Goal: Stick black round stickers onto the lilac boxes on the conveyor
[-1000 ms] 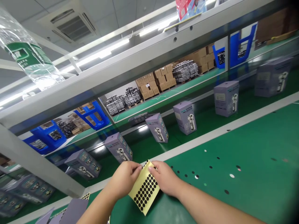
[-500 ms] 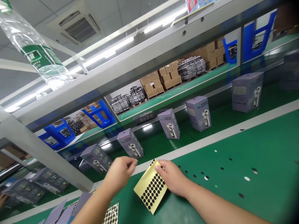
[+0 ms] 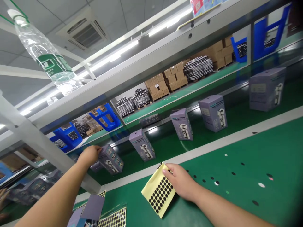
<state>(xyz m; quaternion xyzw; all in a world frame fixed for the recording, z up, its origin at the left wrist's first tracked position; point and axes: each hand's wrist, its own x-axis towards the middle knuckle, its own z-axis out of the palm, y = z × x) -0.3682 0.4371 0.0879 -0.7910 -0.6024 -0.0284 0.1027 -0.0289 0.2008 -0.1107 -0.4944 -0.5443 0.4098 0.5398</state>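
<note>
My left hand [image 3: 90, 154] reaches out over the conveyor and closes on the top of a purple box [image 3: 110, 159] that lies tilted on the belt. My right hand [image 3: 181, 182] rests on the green table and pins a yellow sheet of black round stickers [image 3: 158, 190] with thumb and fingers. Three more purple boxes [image 3: 141, 145] [image 3: 181, 124] [image 3: 213, 113] stand spaced along the belt to the right, and a blurred one [image 3: 267, 89] is farther on.
A white shelf beam [image 3: 142, 63] crosses overhead with a plastic water bottle [image 3: 47, 56] on it. Loose sticker dots [image 3: 241, 179] dot the green table [image 3: 260, 151]. Sticker sheets and purple cards [image 3: 94, 208] lie at the lower left. More boxes [image 3: 35, 187] crowd the belt far left.
My left hand left the sticker sheet and moved up and left to the tilted purple box. The boxes on the belt shifted right. My right hand stays on the sheet.
</note>
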